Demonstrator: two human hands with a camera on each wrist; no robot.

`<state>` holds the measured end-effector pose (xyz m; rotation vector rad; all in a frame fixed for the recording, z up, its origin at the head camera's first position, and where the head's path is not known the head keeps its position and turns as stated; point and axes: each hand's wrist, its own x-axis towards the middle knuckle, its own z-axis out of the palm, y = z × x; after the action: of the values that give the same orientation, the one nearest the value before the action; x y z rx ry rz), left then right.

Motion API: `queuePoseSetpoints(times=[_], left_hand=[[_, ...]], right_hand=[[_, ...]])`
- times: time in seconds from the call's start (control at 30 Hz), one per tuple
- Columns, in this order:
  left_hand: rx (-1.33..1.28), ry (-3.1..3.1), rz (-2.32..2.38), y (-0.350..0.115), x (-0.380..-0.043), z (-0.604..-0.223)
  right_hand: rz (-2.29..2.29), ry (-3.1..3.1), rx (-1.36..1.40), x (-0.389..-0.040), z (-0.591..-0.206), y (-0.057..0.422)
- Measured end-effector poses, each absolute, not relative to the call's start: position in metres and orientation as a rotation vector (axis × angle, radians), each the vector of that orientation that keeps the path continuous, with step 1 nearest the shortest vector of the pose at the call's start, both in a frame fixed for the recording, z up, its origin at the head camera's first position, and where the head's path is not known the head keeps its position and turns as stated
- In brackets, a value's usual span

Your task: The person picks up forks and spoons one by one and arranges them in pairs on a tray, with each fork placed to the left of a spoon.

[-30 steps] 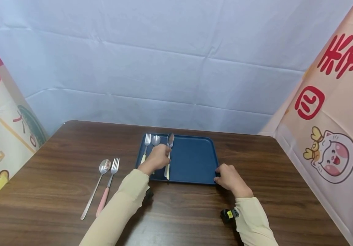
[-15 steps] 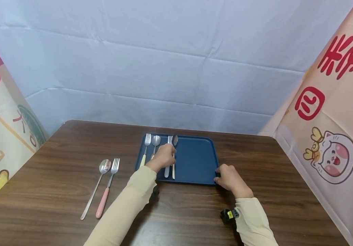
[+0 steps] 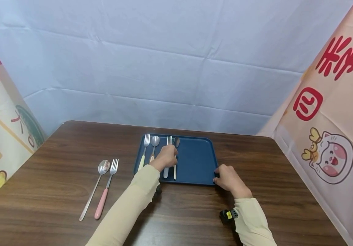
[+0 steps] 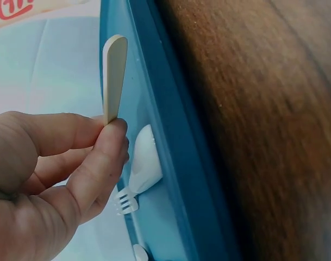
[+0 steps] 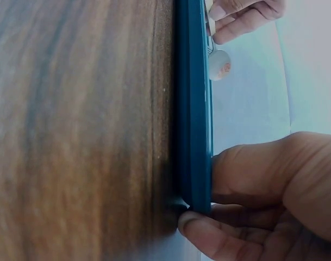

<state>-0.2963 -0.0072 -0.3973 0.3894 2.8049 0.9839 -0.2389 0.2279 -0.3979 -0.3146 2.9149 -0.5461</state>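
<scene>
In mid-frame, the left hand (image 3: 165, 157) pinches a pale-handled spoon (image 4: 115, 76) between thumb and fingertips, over the blue tray (image 3: 195, 160); right of centre, the right hand (image 3: 230, 177) grips the tray's lower right corner, thumb above, fingertip beneath; at left, a pink-handled fork (image 3: 102, 202) lies on the table (image 3: 182, 212).

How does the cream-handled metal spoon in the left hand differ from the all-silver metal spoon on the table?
The cream-handled metal spoon has a pale handle; the all-silver metal spoon is silver throughout. The cream-handled metal spoon is pinched in the left hand, over the blue tray; the all-silver metal spoon lies loose on the brown wooden table. Both bowls point away from the person.
</scene>
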Motion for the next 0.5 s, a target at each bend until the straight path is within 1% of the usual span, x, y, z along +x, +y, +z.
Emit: queuePoseSetpoints(times=[0.2, 0.5], left_hand=[[0.381, 2.782, 0.997, -0.0062, -0.2983, -0.4001], [0.469, 2.765, 0.962, -0.0034, -0.2982, -0.3979]], right_hand=[[-0.548, 2.916, -0.316, -0.2393, -0.3974, 0.2280], [-0.538, 2.919, -0.316, -0.2389, -0.3972, 0.2280]])
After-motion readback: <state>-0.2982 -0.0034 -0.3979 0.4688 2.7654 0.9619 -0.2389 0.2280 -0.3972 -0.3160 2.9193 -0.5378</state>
